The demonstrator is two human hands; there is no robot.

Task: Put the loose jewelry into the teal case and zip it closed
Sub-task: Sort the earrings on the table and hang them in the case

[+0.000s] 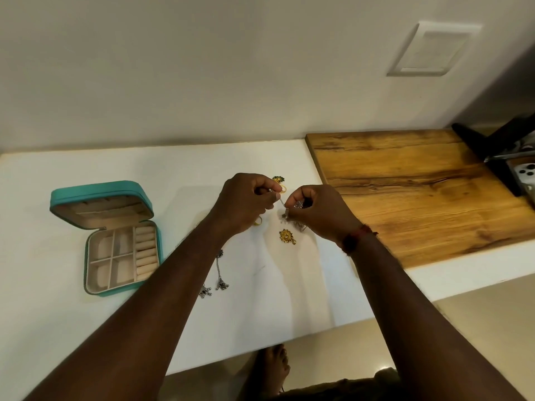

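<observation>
Case (98, 192) far left on counter (43, 299), lid open. Tassel chain (219, 273) lies by left forearm. Left hand (246, 204), fingers curled, pinches one end of silver chain (281, 202). Pendant (286, 236) lies on counter just below. Right hand (321, 212), fingers curled, pinches other end. Board (419, 192) at right.

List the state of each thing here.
teal case, open, lid raised
left hand, pinches silver chain
right hand, pinches silver chain
silver chain, stretched between both hands
gold pendant, loose on table
tasselled silver piece, loose on table
</observation>
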